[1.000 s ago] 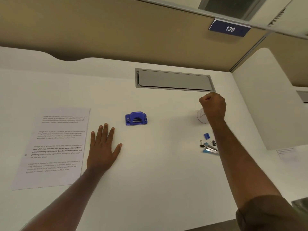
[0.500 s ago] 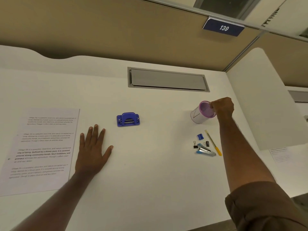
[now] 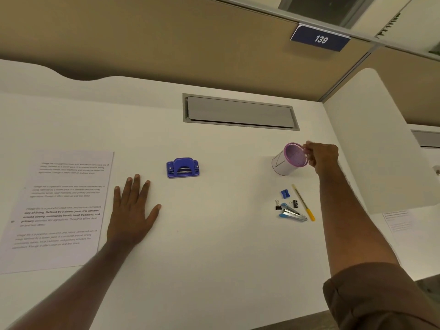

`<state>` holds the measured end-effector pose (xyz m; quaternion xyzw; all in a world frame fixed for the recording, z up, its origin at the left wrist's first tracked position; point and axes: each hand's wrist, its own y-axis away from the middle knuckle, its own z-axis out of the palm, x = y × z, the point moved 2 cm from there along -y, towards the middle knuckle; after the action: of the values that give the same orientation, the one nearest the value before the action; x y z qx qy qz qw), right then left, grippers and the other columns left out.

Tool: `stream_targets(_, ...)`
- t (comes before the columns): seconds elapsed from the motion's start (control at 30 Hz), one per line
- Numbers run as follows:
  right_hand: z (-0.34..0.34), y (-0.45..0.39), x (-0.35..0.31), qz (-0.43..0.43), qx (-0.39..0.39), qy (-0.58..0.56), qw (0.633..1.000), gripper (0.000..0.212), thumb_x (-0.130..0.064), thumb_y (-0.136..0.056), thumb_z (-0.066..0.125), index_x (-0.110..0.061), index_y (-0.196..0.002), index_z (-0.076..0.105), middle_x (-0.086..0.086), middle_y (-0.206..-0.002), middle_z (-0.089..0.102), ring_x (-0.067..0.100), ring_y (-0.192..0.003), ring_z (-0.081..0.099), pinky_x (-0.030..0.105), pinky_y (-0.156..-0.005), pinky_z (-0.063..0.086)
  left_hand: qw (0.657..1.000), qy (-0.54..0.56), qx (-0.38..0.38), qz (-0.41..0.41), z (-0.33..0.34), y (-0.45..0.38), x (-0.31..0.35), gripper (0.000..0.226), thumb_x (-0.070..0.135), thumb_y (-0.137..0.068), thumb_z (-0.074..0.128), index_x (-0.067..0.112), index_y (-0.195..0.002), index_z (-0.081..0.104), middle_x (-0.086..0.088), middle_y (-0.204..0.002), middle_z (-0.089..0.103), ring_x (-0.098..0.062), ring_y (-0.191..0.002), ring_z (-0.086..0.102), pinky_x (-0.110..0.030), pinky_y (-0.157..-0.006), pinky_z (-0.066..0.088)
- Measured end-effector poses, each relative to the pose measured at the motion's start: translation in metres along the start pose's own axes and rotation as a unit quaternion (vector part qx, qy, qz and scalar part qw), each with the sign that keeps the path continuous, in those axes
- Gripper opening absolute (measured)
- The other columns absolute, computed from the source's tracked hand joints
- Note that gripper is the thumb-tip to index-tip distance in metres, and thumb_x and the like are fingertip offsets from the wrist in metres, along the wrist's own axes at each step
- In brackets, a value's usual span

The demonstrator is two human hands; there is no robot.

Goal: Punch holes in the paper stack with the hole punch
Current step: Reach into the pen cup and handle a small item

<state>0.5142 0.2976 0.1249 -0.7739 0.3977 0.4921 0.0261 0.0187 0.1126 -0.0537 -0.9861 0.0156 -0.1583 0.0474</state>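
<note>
A blue hole punch (image 3: 182, 167) sits on the white desk (image 3: 214, 246), a little left of centre. The printed paper stack (image 3: 59, 210) lies flat at the desk's left edge. My left hand (image 3: 132, 210) rests palm down on the desk between the paper and the punch, fingers spread, holding nothing. My right hand (image 3: 321, 157) is at the right, its fingers pinched on the rim of a pink-rimmed mesh pen cup (image 3: 291, 159), which is tilted with its mouth toward me.
Below the cup lie a blue sharpener (image 3: 285, 193), two black binder clips (image 3: 278, 205), a blue stapler (image 3: 292, 213) and a yellow pen (image 3: 304, 203). A grey cable hatch (image 3: 240, 111) is set into the desk's back. A white divider panel (image 3: 381, 144) stands at the right.
My right hand has drawn back to the right and down from over the cup and now grips its rim, tilting it. The left hand stays flat. The view has shifted slightly.
</note>
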Motion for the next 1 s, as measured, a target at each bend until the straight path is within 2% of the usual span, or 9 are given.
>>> stream_targets(0.1, -0.004, 0.004, 0.0, 0.058, -0.056, -0.155, 0.985, 0.023, -0.026, -0.093, 0.067, -0.011, -0.076, 0.063, 0.003, -0.067, 0.058, 0.011, -0.053, 0.047, 0.017, -0.041, 0.038, 1.0, -0.004, 0.001, -0.001, 0.003, 0.0, -0.001, 0.078, 0.058, -0.096, 0.03, 0.013, -0.16, 0.027, -0.011, -0.171, 0.013, -0.031, -0.158, 0.011, -0.055, -0.127, 0.009)
stream_targets(0.2, -0.008, 0.013, -0.002, 0.052, -0.075, -0.22, 0.971, 0.018, -0.019, -0.089, 0.073, -0.012, -0.078, 0.06, 0.003, -0.068, 0.055, 0.012, -0.052, 0.049, 0.019, -0.044, 0.042, 1.0, -0.005, 0.005, 0.002, 0.006, 0.0, -0.004, 0.077, 0.058, -0.097, 0.031, 0.014, -0.16, 0.026, -0.011, -0.171, 0.012, -0.03, -0.159, 0.009, -0.055, -0.127, 0.009)
stream_targets(0.4, 0.014, 0.057, -0.002, -0.029, -0.06, -0.147, 0.987, 0.007, -0.012, -0.085, 0.074, -0.008, -0.081, 0.07, 0.008, -0.074, 0.068, 0.013, -0.053, 0.065, 0.022, -0.059, 0.058, 1.0, -0.015, 0.006, 0.002, 0.005, 0.002, -0.005, 0.076, 0.058, -0.099, 0.033, 0.014, -0.16, 0.026, -0.012, -0.171, 0.012, -0.03, -0.159, 0.01, -0.055, -0.127, 0.009)
stream_targets(0.5, 0.044, 0.095, 0.013, -0.027, -0.102, -0.105, 0.989, 0.006, -0.01, -0.087, 0.07, -0.006, -0.082, 0.07, 0.009, -0.076, 0.07, 0.013, -0.052, 0.069, 0.022, -0.059, 0.06, 1.0, -0.025, -0.002, 0.002, 0.003, 0.001, -0.004, 0.076, 0.058, -0.1, 0.032, 0.014, -0.161, 0.024, -0.012, -0.171, 0.011, -0.03, -0.159, 0.008, -0.055, -0.128, 0.007)
stream_targets(0.63, 0.095, 0.161, 0.059, -0.119, -0.185, 0.015, 0.976, 0.019, -0.007, -0.094, 0.058, -0.001, -0.101, 0.074, 0.017, -0.083, 0.07, 0.024, -0.066, 0.066, 0.03, -0.059, 0.054, 1.0, -0.023, -0.012, 0.0, 0.002, 0.001, -0.003, 0.076, 0.058, -0.1, 0.031, 0.013, -0.161, 0.024, -0.014, -0.171, 0.011, -0.031, -0.159, 0.008, -0.057, -0.127, 0.009)
stream_targets(0.7, 0.12, 0.2, 0.086, -0.181, -0.223, 0.134, 0.948, 0.017, -0.009, -0.092, 0.061, -0.01, -0.097, 0.077, 0.009, -0.087, 0.075, 0.021, -0.073, 0.068, 0.032, -0.065, 0.055, 1.0, -0.024, -0.014, 0.001, 0.001, 0.001, -0.002, 0.076, 0.058, -0.1, 0.03, 0.013, -0.161, 0.023, -0.015, -0.171, 0.011, -0.032, -0.158, 0.01, -0.057, -0.127, 0.01)
stream_targets(0.8, 0.147, 0.25, 0.116, -0.303, -0.22, 0.29, 0.881, 0.014, -0.015, -0.088, 0.065, -0.021, -0.088, 0.078, -0.007, -0.09, 0.075, 0.015, -0.076, 0.066, 0.03, -0.074, 0.053, 0.999, -0.039, -0.017, 0.004, 0.001, 0.001, 0.0, 0.075, 0.058, -0.101, 0.029, 0.013, -0.161, 0.022, -0.016, -0.171, 0.011, -0.034, -0.158, 0.009, -0.057, -0.127, 0.009)
stream_targets(0.87, 0.158, 0.273, 0.128, -0.355, -0.217, 0.346, 0.841, 0.011, -0.018, -0.089, 0.066, -0.023, -0.088, 0.076, -0.007, -0.089, 0.073, 0.017, -0.079, 0.066, 0.031, -0.073, 0.052, 0.999, -0.038, -0.017, 0.006, 0.002, 0.0, 0.0, 0.075, 0.057, -0.101, 0.03, 0.013, -0.161, 0.021, -0.017, -0.17, 0.011, -0.034, -0.158, 0.009, -0.058, -0.127, 0.009)
stream_targets(1.0, 0.175, 0.295, 0.138, -0.398, -0.228, 0.425, 0.781, 0.015, -0.025, -0.095, 0.059, -0.024, -0.095, 0.074, -0.005, -0.096, 0.07, 0.019, -0.091, 0.065, 0.033, -0.076, 0.052, 0.999, -0.029, -0.01, 0.01, 0.002, -0.001, 0.0, 0.075, 0.056, -0.101, 0.034, 0.012, -0.161, 0.024, -0.018, -0.17, 0.013, -0.035, -0.158, 0.011, -0.059, -0.126, 0.011)
